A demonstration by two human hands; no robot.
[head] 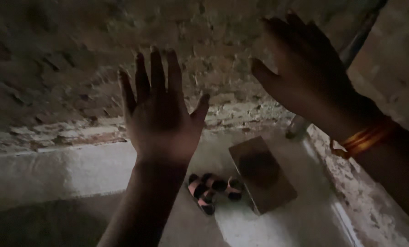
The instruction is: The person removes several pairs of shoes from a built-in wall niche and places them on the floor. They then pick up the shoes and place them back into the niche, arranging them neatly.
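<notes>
I hold both hands up, spread and holding nothing: left hand and right hand before the brick wall. Below them, beside the block, lies a sandal. I'd judge slower movement wise; it's dim.

Both arms raised fwd. L hand open, fingers spread, back to camera. R hand open too, higher up, fingers together, bangles on wrist.

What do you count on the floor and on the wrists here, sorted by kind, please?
Sandals: 2
Rectangular brown block: 1
Orange bangles, a stack on the right wrist: number unclear
Total on the floor: 3
Both hands, left and right, are raised, open and empty.
</notes>
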